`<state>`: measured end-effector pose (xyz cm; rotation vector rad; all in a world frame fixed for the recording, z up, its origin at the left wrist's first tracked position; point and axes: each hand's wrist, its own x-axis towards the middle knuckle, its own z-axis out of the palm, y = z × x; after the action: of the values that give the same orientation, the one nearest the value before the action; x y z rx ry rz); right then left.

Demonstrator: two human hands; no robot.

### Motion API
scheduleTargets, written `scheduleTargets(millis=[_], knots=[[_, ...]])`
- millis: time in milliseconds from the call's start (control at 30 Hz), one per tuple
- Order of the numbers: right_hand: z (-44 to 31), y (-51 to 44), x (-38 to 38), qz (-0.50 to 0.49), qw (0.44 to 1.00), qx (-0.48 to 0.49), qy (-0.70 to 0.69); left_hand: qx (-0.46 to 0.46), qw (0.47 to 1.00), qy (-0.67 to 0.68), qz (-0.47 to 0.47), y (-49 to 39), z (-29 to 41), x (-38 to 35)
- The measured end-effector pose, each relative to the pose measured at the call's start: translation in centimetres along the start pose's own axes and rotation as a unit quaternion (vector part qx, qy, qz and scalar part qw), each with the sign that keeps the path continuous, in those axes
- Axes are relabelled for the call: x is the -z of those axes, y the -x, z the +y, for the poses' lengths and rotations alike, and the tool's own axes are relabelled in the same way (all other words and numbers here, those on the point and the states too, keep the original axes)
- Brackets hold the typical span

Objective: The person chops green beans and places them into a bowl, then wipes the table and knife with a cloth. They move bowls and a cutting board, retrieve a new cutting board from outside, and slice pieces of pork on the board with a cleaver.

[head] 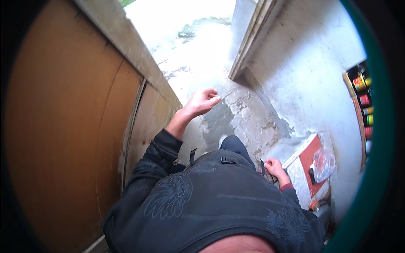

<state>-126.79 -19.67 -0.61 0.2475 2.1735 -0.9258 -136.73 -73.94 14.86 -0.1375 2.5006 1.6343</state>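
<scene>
My left hand point(204, 101) is raised in front of me, its fingers loosely curled, the thumb apart and nothing seen in it. Down by my hip, my right hand point(274, 167) is beside a black strap end point(262, 167) and thin dark cord; whether it grips them cannot be told. Across the waist of my black patterned top lies a black plastic buckle point(227, 160).
A brown wooden panel point(69, 104) runs along the left. Ahead, a doorway with a wooden frame point(250, 41) opens onto bright ground. The cracked concrete floor point(250, 120) is uneven. At right stand a red and white surface point(310, 155) with a clear plastic bag point(324, 163) and a wall shelf point(355, 110) of containers.
</scene>
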Motion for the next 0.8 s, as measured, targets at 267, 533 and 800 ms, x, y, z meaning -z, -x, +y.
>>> scheduleTargets(millis=[267,533,800], knots=[[-8.2,-18.7,4.8,-0.042,0.997,-0.066,-0.028,-0.011,0.998,-0.024,0.049,-28.1,1.8,10.6],[-23.8,-31.8,7.0,-0.025,0.999,-0.024,0.004,0.105,0.983,0.121,0.085,-42.4,-0.4,24.4],[-41.5,-47.2,3.7,0.009,0.986,-0.002,0.167,0.153,0.971,0.146,0.114,-58.7,-9.6,40.2]])
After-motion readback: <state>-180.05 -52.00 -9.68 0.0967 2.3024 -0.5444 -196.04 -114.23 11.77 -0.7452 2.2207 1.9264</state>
